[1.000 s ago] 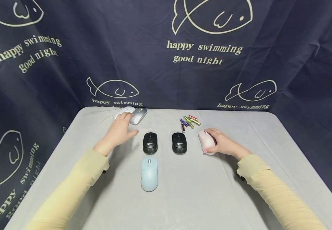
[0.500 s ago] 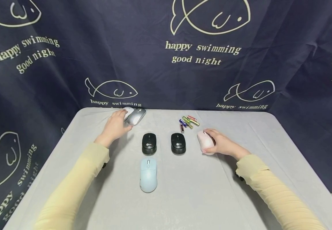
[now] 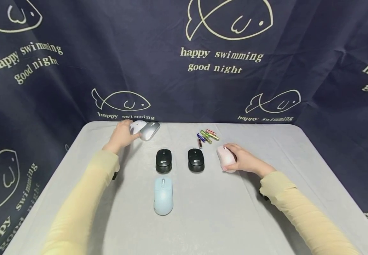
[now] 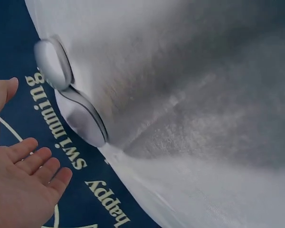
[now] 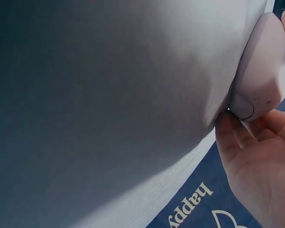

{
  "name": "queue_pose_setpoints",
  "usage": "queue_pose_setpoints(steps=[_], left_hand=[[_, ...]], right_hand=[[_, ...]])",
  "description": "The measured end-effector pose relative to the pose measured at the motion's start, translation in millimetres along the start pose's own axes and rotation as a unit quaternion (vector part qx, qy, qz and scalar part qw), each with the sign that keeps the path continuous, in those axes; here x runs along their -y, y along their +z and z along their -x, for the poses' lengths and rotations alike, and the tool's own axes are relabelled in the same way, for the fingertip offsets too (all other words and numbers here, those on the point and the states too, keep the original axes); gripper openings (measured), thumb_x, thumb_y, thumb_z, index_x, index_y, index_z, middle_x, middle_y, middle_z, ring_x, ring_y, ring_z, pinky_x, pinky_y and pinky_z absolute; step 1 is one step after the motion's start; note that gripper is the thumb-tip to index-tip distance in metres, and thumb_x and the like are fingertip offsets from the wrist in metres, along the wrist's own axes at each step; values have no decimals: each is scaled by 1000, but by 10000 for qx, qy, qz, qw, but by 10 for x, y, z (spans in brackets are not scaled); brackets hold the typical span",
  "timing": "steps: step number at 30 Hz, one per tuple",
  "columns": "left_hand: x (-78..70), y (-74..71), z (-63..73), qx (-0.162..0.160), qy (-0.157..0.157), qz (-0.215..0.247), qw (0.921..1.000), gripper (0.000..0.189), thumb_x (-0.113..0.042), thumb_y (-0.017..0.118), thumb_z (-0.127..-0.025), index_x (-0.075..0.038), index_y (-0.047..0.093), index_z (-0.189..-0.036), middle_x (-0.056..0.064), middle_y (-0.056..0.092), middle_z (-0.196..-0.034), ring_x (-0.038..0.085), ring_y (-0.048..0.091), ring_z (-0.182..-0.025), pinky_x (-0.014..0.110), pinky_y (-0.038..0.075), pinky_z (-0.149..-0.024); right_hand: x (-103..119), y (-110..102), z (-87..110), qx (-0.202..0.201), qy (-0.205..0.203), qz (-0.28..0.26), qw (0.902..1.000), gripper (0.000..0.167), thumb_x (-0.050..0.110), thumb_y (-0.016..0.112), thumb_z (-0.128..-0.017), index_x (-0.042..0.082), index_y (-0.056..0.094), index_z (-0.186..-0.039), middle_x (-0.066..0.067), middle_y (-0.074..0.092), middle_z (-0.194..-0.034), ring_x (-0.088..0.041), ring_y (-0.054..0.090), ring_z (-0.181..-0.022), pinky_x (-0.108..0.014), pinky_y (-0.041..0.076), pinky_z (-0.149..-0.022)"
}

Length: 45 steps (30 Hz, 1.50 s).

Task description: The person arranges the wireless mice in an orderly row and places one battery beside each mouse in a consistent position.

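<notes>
In the head view my left hand is just left of a white mouse and a grey mouse, which lie side by side at the table's back edge. Its relaxed fingers hold nothing; the left wrist view shows a gap between the hand and both mice. My right hand grips a pale pink mouse on the table, with thumb on the near side and fingers around the far side. Close up, the right fingertips touch the end of the pink mouse.
Two black mice stand mid-table, a light blue mouse in front of the left one. Several small batteries lie loosely behind the right black mouse. A dark blue curtain hangs behind the grey-white table.
My left hand has moved left, off the white and grey mice, uncovering them. The right hand stays on the pink mouse. The head view has shifted slightly.
</notes>
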<state>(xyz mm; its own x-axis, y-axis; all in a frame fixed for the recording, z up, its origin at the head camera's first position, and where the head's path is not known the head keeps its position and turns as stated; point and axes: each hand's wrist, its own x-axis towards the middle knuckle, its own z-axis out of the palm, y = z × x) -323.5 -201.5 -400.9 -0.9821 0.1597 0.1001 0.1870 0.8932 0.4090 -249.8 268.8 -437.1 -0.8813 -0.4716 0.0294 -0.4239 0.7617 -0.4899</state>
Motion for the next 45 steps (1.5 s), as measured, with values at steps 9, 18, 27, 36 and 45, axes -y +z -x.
queue_pose_setpoints(steps=[9,18,27,36,45], left_hand=[[141,14,-145,240,-317,-368,9985,74,-28,61,-87,14,30,-139,32,32,-142,47,29,-132,54,24,-110],[291,43,-189,491,-885,-349,9943,81,-30,64,-85,18,26,-138,37,30,-141,50,27,-131,54,23,-110],[268,82,-240,715,-821,-62,9940,76,-30,61,-86,14,30,-139,35,34,-140,49,33,-129,53,26,-109],[193,143,-367,613,-684,-155,9957,71,-31,60,-87,15,35,-135,34,38,-135,48,34,-127,53,27,-109],[184,157,-437,666,-628,-276,9954,70,-27,61,-88,15,34,-136,35,36,-137,50,30,-130,53,23,-110]], right_hand=[[-15,5,-7,4,14,-47,10000,91,33,83,-68,-6,39,-137,-26,41,-138,-42,40,-127,-55,34,-103],[1,8,-6,41,10,-17,10000,92,35,83,-67,-5,39,-137,-26,41,-139,-42,39,-128,-55,33,-104],[31,-6,1,79,29,-126,9999,91,32,84,-67,-6,39,-137,-27,40,-139,-42,39,-128,-55,33,-104],[9,-3,4,53,63,-50,10000,92,35,83,-67,-4,39,-138,-26,41,-139,-42,39,-128,-54,34,-104],[18,-3,3,70,58,-82,9999,93,36,84,-67,-4,39,-138,-25,41,-139,-41,40,-127,-54,34,-103]])
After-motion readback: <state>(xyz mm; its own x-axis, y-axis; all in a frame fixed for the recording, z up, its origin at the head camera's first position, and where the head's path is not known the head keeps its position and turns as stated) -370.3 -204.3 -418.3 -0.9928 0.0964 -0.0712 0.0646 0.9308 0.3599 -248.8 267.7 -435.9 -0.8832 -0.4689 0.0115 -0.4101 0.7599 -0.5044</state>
